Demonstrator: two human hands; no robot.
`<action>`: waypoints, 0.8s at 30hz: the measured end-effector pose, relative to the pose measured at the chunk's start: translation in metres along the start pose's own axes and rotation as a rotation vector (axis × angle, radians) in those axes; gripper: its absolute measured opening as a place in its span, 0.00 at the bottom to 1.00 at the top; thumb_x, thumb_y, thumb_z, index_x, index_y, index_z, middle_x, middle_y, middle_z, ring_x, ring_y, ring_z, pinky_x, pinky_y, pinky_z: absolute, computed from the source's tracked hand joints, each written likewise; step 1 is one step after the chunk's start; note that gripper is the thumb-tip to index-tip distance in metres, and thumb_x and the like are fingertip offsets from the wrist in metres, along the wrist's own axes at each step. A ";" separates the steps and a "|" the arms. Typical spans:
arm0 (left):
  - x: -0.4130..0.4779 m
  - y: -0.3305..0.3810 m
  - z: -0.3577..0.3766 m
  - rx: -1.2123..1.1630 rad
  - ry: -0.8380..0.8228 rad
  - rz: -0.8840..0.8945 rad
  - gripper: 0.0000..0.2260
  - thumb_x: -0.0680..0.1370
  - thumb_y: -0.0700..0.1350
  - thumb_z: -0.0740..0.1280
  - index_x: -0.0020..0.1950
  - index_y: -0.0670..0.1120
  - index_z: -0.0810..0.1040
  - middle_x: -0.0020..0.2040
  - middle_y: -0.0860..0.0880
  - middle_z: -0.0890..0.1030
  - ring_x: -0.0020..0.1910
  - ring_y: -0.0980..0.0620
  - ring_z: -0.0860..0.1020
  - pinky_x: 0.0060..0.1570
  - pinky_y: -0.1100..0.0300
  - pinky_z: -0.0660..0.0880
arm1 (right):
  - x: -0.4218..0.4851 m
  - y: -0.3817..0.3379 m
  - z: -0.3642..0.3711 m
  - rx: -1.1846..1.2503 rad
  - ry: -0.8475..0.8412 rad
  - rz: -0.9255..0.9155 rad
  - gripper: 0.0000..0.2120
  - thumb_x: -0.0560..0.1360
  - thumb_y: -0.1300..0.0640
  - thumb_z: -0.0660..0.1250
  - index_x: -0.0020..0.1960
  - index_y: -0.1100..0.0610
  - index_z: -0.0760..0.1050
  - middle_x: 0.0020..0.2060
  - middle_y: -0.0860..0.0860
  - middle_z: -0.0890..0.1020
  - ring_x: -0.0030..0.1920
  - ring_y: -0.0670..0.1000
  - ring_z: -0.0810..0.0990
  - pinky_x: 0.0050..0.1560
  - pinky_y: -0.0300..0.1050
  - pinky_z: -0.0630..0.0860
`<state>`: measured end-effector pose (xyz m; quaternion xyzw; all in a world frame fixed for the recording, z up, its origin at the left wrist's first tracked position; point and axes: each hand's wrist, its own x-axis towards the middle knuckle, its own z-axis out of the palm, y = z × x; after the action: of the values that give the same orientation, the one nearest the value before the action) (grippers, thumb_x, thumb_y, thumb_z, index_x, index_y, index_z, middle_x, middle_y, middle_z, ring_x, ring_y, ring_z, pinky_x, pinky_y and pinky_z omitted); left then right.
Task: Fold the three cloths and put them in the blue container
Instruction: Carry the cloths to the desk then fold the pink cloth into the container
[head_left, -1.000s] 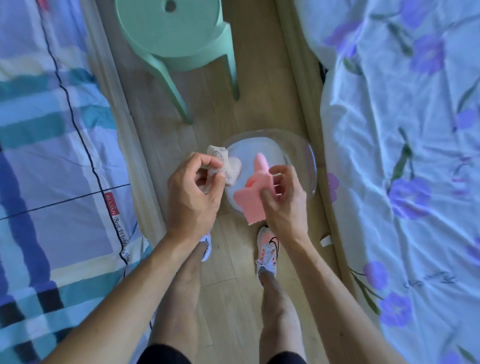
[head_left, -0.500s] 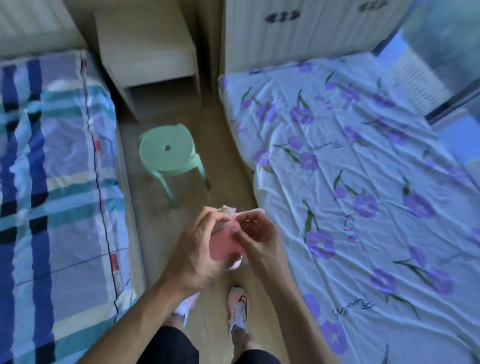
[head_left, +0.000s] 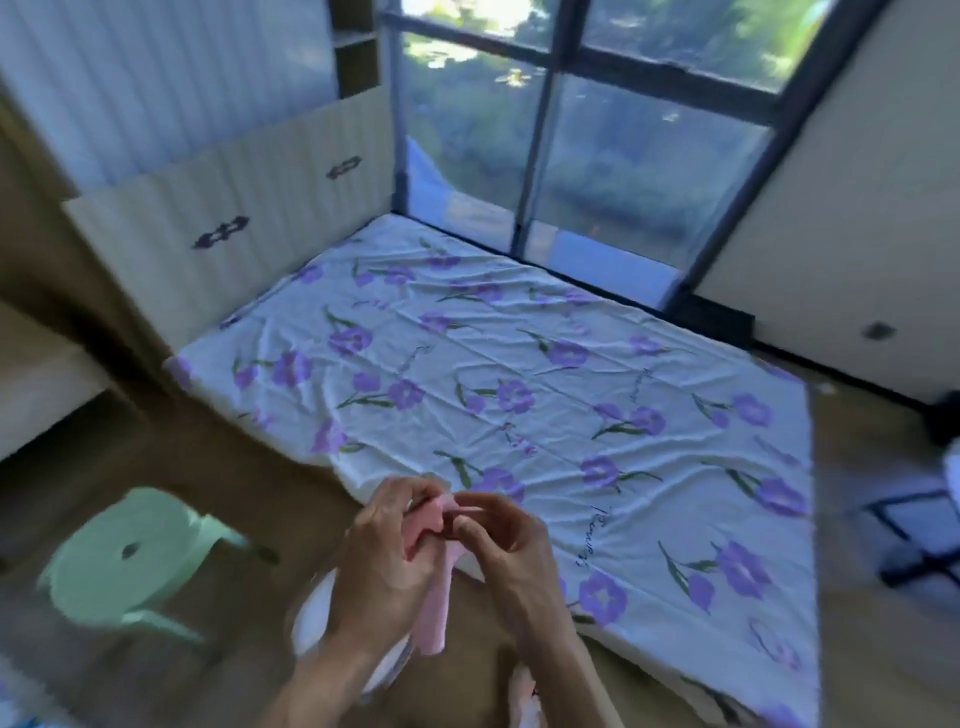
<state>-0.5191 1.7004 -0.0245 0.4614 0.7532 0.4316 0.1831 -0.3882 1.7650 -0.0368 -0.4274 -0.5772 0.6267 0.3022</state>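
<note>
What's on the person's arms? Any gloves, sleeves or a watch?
No gloves: the left grip and the right grip are bare. The left forearm and right forearm are bare too, with no sleeve, watch or bracelet showing down to the picture's edge. The picture is blurry, so a thin ring could be missed.

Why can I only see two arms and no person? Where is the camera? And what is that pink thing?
There is no machine here, just a person. The camera sits on their head and looks forward and down, so you see their arms as if through their own eyes. This is the only view. The left hand and the right hand both pinch a pink cloth, and part of it hangs down between them. Ahead is a bed with a purple-flowered sheet. A green stool stands on the wooden floor to the left, and a big window is behind the bed. The picture is blurry.
</note>
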 end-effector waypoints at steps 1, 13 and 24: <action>-0.001 0.012 0.005 0.012 -0.031 0.041 0.17 0.70 0.38 0.73 0.47 0.60 0.77 0.44 0.59 0.82 0.44 0.67 0.79 0.44 0.76 0.71 | -0.010 -0.002 -0.013 0.003 0.066 -0.011 0.09 0.77 0.66 0.68 0.53 0.56 0.83 0.46 0.52 0.89 0.50 0.51 0.87 0.51 0.41 0.80; -0.063 0.136 0.111 -0.156 -0.265 0.298 0.16 0.76 0.44 0.73 0.61 0.54 0.74 0.48 0.55 0.83 0.45 0.55 0.84 0.43 0.52 0.82 | -0.134 -0.001 -0.178 0.025 0.671 -0.127 0.20 0.74 0.57 0.72 0.64 0.49 0.76 0.56 0.47 0.84 0.55 0.45 0.84 0.58 0.44 0.81; -0.191 0.266 0.276 -0.214 -0.515 0.333 0.18 0.73 0.39 0.73 0.59 0.54 0.75 0.46 0.56 0.83 0.45 0.58 0.84 0.41 0.56 0.80 | -0.303 0.038 -0.378 0.075 1.005 -0.087 0.21 0.74 0.58 0.72 0.65 0.48 0.75 0.58 0.40 0.81 0.56 0.40 0.82 0.62 0.47 0.79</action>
<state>-0.0933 1.7234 0.0153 0.6504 0.5466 0.4016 0.3419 0.0872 1.6708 -0.0059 -0.6407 -0.3546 0.3506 0.5838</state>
